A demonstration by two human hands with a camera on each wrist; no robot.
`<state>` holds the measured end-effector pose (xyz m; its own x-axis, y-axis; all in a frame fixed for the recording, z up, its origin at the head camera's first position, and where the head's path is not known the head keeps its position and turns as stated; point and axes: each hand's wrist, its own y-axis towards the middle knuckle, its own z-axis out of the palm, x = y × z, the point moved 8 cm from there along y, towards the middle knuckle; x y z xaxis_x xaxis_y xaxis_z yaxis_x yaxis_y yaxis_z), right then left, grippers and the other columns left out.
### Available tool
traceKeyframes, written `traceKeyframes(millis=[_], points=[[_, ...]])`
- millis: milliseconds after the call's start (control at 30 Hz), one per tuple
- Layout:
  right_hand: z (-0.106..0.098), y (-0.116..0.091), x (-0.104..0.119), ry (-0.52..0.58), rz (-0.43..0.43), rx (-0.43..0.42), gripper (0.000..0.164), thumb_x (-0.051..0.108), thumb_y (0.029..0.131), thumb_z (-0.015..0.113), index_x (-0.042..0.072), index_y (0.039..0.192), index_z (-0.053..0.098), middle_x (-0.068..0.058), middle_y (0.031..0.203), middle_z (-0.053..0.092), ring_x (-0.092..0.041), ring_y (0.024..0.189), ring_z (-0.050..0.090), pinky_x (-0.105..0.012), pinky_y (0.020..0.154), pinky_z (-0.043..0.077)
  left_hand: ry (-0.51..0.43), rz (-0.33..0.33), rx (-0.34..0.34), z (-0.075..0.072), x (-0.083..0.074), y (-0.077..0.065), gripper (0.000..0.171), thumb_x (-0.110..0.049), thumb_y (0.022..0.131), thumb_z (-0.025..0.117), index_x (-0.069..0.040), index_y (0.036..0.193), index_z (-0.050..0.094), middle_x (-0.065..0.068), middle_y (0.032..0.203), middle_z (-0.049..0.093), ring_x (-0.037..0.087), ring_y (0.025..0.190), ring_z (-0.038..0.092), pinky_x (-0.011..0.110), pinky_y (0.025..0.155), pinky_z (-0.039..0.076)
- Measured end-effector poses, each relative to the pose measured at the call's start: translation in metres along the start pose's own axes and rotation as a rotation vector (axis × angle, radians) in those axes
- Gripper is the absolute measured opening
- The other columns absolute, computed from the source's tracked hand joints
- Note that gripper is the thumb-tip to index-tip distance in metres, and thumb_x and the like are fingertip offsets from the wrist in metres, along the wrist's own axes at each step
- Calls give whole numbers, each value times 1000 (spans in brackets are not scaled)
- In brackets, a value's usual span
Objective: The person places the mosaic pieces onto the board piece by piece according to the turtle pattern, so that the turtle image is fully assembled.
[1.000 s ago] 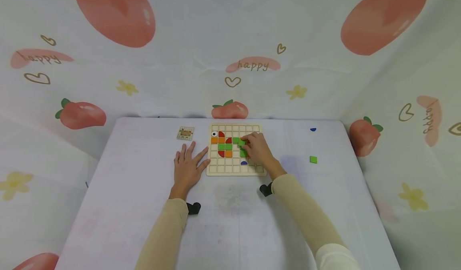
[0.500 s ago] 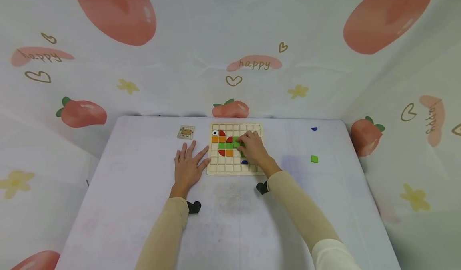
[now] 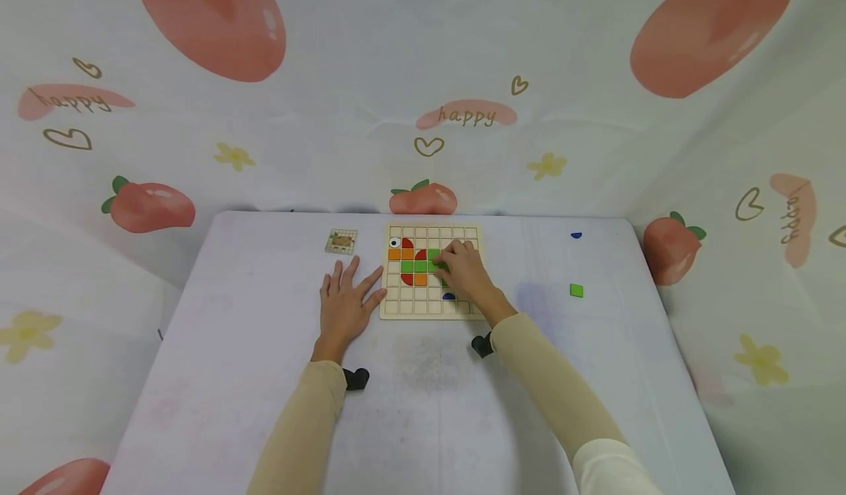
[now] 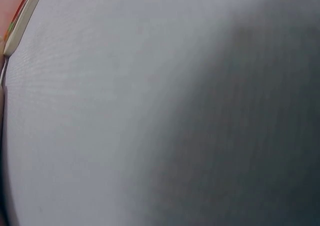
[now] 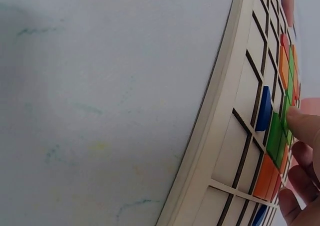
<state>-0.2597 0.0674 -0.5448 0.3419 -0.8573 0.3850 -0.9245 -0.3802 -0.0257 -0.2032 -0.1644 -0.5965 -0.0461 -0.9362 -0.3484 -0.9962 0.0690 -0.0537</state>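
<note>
A wooden grid board (image 3: 423,316) lies on the table, with red, orange and green tiles and a round eye tile (image 3: 394,243) set in its cells. My right hand (image 3: 466,273) is over the board's right half, pinching a green square tile (image 3: 434,266) down at the grid; the fingers partly hide it. In the right wrist view the thumb (image 5: 300,123) presses against green tiles. A blue half-round tile (image 3: 449,297) sits in a lower cell. My left hand (image 3: 344,308) rests on the table with fingers spread, two of them reaching the board's left edge.
A small pattern card (image 3: 341,241) lies to the left of the board. To the right, a loose green square tile (image 3: 576,291) and a blue half-round tile (image 3: 576,236) lie on the white table (image 3: 423,421). A printed cloth (image 3: 317,128) stands behind.
My right hand has moved slightly left and lowered the green tile to the grid, then stays almost still. The left hand has kept its place.
</note>
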Motion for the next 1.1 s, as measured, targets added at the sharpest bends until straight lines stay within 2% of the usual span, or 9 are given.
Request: traceKeyframes(millis=[167, 433, 533, 633, 767, 833, 1100], points=[[-3, -2, -1, -29, 8, -6, 34, 34, 97, 71, 16, 125, 70, -9, 123, 58, -30, 113, 49, -44, 99, 46, -3, -2, 1, 0, 0, 0, 57, -68, 100, 42, -49, 154, 37, 5, 173, 15, 38, 161, 1, 63, 127, 6], [-11, -12, -9, -155, 14, -46, 55, 46, 101, 61, 22, 149, 49, -9, 149, 50, -37, 137, 45, -55, 110, 44, -2, -13, 12, 0, 1, -2, 58, -69, 100, 41, -49, 155, 36, 4, 173, 14, 38, 161, 0, 63, 127, 6], [-11, -17, -14, -182, 10, -47, 62, 52, 101, 58, 25, 154, 42, -8, 159, 42, -38, 147, 38, -60, 118, 37, -4, -16, 21, 0, 1, -3, 58, -68, 100, 41, -48, 155, 36, 5, 173, 13, 38, 161, 0, 63, 127, 5], [-9, -23, -23, -183, 41, -26, 71, 60, 100, 52, 25, 159, 33, -9, 168, 28, -40, 156, 23, -66, 125, 22, -3, -18, 28, 0, 2, -3, 58, -68, 101, 40, -48, 155, 35, 4, 174, 12, 38, 161, -1, 63, 127, 5], [-10, -28, -36, -185, 105, 18, 83, 70, 98, 44, 26, 164, 21, -8, 174, 8, -41, 161, 3, -68, 127, 5, -4, -20, 28, -1, 2, -3, 58, -68, 101, 40, -48, 155, 35, 4, 174, 12, 37, 161, -1, 62, 128, 4], [-10, -31, -44, -183, 132, 31, 87, 72, 97, 43, 25, 165, 17, -8, 175, 3, -41, 161, -1, -68, 126, 1, -7, -19, 24, -1, 2, -3, 58, -68, 101, 40, -48, 155, 36, 4, 174, 12, 38, 161, -1, 63, 128, 4], [-12, -54, -78, -151, 206, 8, 89, 71, 97, 43, 20, 165, 16, -13, 174, 4, -45, 160, -2, -70, 125, -4, -14, -14, 17, 0, 0, -2, 58, -69, 100, 40, -48, 155, 37, 5, 173, 14, 38, 161, -1, 63, 128, 4]])
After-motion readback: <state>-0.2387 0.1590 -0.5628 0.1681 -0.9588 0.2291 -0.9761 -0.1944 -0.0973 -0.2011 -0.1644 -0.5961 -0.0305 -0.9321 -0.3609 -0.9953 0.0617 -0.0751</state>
